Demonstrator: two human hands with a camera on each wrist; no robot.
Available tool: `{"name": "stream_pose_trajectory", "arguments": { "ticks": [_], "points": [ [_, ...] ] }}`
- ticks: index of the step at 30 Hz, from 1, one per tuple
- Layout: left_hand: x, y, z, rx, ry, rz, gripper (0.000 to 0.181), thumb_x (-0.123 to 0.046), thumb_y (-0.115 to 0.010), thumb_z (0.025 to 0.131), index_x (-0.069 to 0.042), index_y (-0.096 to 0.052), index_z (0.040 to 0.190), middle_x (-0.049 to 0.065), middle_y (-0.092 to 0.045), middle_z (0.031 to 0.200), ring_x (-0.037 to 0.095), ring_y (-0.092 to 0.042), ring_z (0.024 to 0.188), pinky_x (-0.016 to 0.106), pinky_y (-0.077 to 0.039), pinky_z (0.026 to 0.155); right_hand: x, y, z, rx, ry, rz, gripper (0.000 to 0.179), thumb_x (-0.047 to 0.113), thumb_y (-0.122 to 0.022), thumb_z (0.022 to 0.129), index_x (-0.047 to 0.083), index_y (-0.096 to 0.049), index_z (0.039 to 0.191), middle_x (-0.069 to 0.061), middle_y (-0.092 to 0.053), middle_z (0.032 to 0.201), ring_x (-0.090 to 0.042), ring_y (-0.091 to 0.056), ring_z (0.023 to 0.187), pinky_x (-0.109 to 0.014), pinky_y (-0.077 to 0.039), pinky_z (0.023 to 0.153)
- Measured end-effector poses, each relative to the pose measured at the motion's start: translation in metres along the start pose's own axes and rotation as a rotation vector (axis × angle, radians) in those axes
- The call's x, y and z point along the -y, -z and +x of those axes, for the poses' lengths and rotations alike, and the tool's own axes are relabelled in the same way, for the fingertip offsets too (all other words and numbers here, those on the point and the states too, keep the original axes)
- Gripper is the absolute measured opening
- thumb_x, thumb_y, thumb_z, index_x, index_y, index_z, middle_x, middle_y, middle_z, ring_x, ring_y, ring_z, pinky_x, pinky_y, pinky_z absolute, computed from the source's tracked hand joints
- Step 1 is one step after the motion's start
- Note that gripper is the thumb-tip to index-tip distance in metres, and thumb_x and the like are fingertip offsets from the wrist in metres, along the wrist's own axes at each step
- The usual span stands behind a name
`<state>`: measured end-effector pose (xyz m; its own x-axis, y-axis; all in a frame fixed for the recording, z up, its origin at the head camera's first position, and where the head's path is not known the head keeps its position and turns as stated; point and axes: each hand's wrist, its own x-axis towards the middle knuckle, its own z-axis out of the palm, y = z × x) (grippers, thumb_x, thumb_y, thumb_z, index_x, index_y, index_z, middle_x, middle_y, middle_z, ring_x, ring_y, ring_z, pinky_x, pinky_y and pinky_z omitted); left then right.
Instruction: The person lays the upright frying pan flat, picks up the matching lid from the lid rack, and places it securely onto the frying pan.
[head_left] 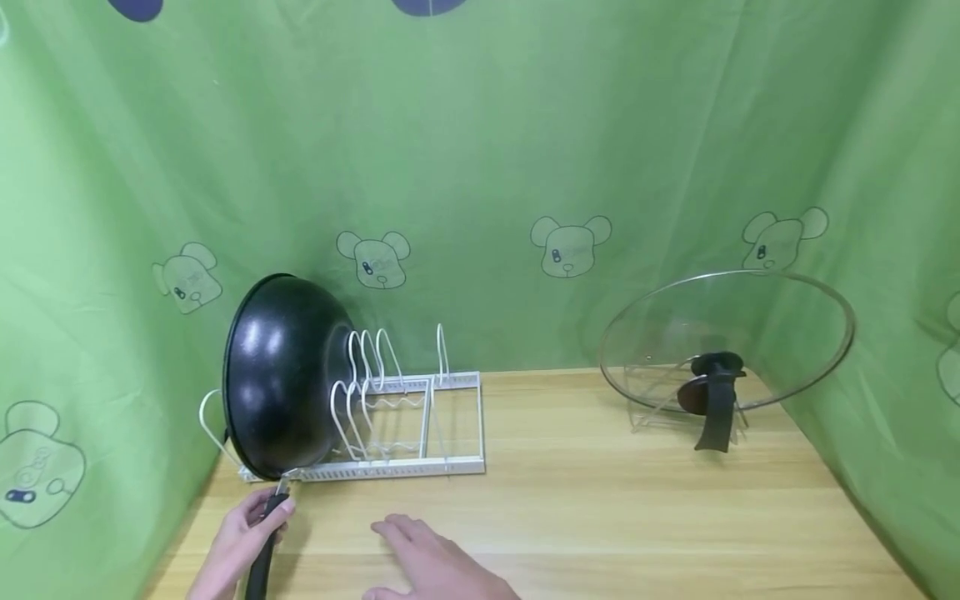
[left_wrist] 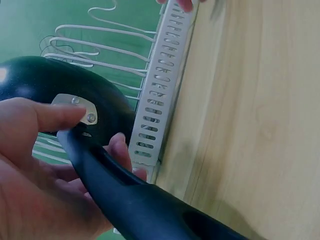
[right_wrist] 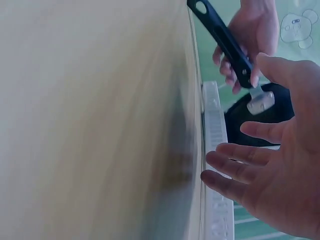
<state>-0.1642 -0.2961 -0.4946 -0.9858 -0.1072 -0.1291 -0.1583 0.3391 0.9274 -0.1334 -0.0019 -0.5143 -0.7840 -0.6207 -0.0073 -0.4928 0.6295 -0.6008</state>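
Observation:
A black wok (head_left: 288, 375) stands on its side at the left end of a white wire rack (head_left: 382, 470), its bottom facing the rack's upright loops. My left hand (head_left: 251, 529) grips the black handle (left_wrist: 135, 205) near the metal bracket (left_wrist: 75, 107) that joins it to the wok, thumb on one side and fingers curled on the other. In front of the rack, my right hand (head_left: 435, 558) is held out with its fingers extended and nothing in them. In the right wrist view the right hand (right_wrist: 280, 155) shows spread fingers, overlapping the rack's slotted rail.
At the right, a large glass lid (head_left: 780, 333) with a black knob and handle leans tilted on a small wire stand (head_left: 648, 400). Green curtains (head_left: 480, 150) printed with bear faces enclose the wooden table (head_left: 600, 500) at the back and sides.

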Motion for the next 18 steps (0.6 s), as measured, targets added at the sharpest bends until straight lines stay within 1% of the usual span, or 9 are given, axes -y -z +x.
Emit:
{"name": "stream_pose_trajectory", "arguments": {
  "ticks": [1,4,5,8,11,14,16,17,18],
  "points": [
    [0.000,0.001,0.001,0.018,0.010,-0.001,0.046,-0.011,-0.063,0.101,0.017,-0.048,0.133,0.009,-0.067,0.096,0.012,-0.061,0.079,0.026,-0.052,0.072,0.002,-0.001,0.002,0.011,0.009,0.010,0.076,0.070,-0.051,0.096,0.024,-0.038,0.155,0.002,-0.044,0.156,-0.019,-0.046,0.140,-0.042,-0.048,0.107],
    [-0.002,0.003,0.004,0.079,0.049,-0.012,0.048,-0.015,-0.062,0.101,0.016,-0.050,0.135,0.008,-0.065,0.096,0.014,-0.060,0.084,0.027,-0.051,0.075,0.008,-0.005,0.008,0.053,0.019,0.041,0.075,0.067,-0.059,0.094,0.025,-0.040,0.154,0.006,-0.047,0.152,-0.014,-0.048,0.137,-0.038,-0.047,0.107],
    [-0.003,0.003,0.005,0.101,0.066,-0.029,0.047,-0.016,-0.062,0.102,0.016,-0.050,0.134,0.007,-0.063,0.095,0.015,-0.059,0.085,0.028,-0.051,0.076,0.010,-0.006,0.010,0.069,0.018,0.051,0.075,0.066,-0.061,0.093,0.025,-0.041,0.153,0.007,-0.048,0.151,-0.012,-0.049,0.136,-0.036,-0.047,0.108],
    [-0.005,0.006,0.008,0.179,0.081,-0.066,0.041,-0.016,-0.060,0.103,0.014,-0.052,0.130,0.006,-0.060,0.094,0.016,-0.057,0.085,0.030,-0.051,0.077,0.015,-0.012,0.019,0.108,0.030,0.054,0.075,0.061,-0.068,0.091,0.025,-0.043,0.151,0.009,-0.052,0.147,-0.007,-0.050,0.133,-0.031,-0.046,0.107],
    [-0.009,0.010,0.011,0.241,0.088,-0.107,0.030,-0.017,-0.058,0.104,0.008,-0.053,0.121,0.004,-0.056,0.090,0.015,-0.055,0.082,0.031,-0.052,0.077,0.021,-0.021,0.031,0.129,0.069,0.053,0.070,0.056,-0.069,0.093,0.022,-0.046,0.149,0.009,-0.054,0.144,-0.004,-0.051,0.130,-0.026,-0.046,0.105],
    [-0.011,0.012,0.015,0.282,0.095,-0.127,0.021,-0.018,-0.057,0.105,0.001,-0.054,0.113,0.002,-0.052,0.084,0.014,-0.053,0.077,0.031,-0.051,0.075,0.021,-0.039,0.043,0.130,0.118,0.036,0.066,0.053,-0.068,0.095,0.019,-0.048,0.148,0.009,-0.057,0.140,-0.002,-0.053,0.126,-0.023,-0.046,0.104],
    [-0.013,0.012,0.017,0.301,0.100,-0.141,0.016,-0.018,-0.057,0.105,-0.003,-0.053,0.106,0.001,-0.049,0.080,0.013,-0.050,0.073,0.030,-0.048,0.072,0.016,-0.056,0.052,0.109,0.154,0.011,0.065,0.053,-0.065,0.097,0.018,-0.048,0.148,0.009,-0.057,0.140,-0.002,-0.053,0.126,-0.020,-0.044,0.104],
    [-0.013,0.012,0.018,0.313,0.099,-0.147,0.013,-0.017,-0.056,0.105,-0.005,-0.053,0.103,0.000,-0.048,0.079,0.013,-0.049,0.071,0.029,-0.047,0.070,0.014,-0.065,0.056,0.103,0.165,0.003,0.063,0.053,-0.063,0.098,0.017,-0.049,0.148,0.009,-0.057,0.140,-0.002,-0.052,0.127,-0.020,-0.044,0.104],
    [-0.013,0.012,0.018,0.327,0.096,-0.154,0.012,-0.017,-0.054,0.106,-0.006,-0.053,0.101,0.000,-0.048,0.078,0.012,-0.048,0.070,0.027,-0.046,0.069,0.014,-0.072,0.060,0.110,0.158,0.014,0.061,0.053,-0.062,0.099,0.018,-0.049,0.147,0.010,-0.057,0.139,-0.002,-0.052,0.127,-0.019,-0.043,0.103]
  ]
}}
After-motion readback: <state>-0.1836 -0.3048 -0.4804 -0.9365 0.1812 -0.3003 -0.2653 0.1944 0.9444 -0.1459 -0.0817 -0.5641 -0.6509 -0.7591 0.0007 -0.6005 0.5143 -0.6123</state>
